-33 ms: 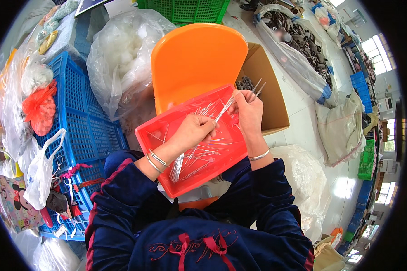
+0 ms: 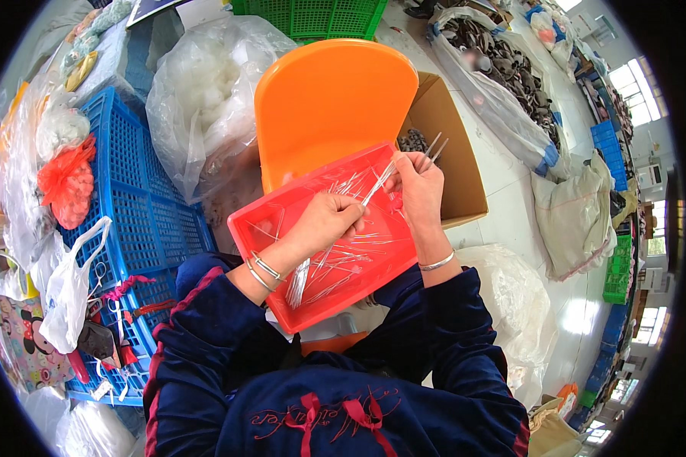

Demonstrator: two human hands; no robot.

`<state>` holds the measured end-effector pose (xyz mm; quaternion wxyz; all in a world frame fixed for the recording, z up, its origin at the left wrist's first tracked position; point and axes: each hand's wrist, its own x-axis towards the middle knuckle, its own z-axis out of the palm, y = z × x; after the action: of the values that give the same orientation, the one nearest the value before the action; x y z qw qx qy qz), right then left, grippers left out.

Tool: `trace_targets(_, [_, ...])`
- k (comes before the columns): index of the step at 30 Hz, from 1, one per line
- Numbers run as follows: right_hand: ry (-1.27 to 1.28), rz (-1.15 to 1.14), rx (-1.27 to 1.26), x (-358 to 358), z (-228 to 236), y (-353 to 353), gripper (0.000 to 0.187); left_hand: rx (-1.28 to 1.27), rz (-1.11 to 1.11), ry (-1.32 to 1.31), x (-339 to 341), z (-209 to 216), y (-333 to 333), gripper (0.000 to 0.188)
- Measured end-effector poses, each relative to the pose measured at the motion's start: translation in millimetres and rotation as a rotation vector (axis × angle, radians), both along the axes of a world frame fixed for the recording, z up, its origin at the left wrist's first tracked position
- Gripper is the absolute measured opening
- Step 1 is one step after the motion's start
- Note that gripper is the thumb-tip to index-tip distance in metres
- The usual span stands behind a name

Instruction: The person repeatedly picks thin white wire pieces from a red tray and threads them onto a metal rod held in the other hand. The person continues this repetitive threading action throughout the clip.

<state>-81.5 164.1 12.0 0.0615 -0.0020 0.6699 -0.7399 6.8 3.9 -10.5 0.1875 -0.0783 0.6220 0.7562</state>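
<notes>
A red plastic tray lies tilted across my lap, with many thin silvery wire-like strips scattered in it. Above the tray, my left hand pinches the lower end of a narrow bundle of the same strips. The upper end of that bundle meets the closed fingers of my right hand. Two metal prongs, like tweezers, stick out past my right knuckles; the rest of them is hidden in the hand. A denser bunch of strips rests at the tray's near left corner.
An orange chair stands just beyond the tray, with an open cardboard box to its right. Blue crates are at my left, below a clear bag of white stuffing. Plastic bags lie on the right.
</notes>
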Motion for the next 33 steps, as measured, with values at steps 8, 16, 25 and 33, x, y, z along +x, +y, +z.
trace_targets(8, [0.018, -0.001, -0.03, 0, -1, -1, 0.019, -0.003, 0.019, 0.016, 1, -6, 0, 0.022])
trace_targets(16, [0.117, 0.014, 0.071, 7, 8, -2, 0.017, -0.018, 0.026, 0.002, 0, -5, 1, 0.022])
trace_targets(25, [0.945, 0.412, 0.492, 50, 19, -12, 0.011, -0.011, 0.051, 0.042, -9, -17, -7, 0.025])
trace_targets(33, [0.598, 0.283, 0.336, 33, 24, 5, 0.006, -0.102, 0.308, 0.105, -22, 9, -37, 0.023])
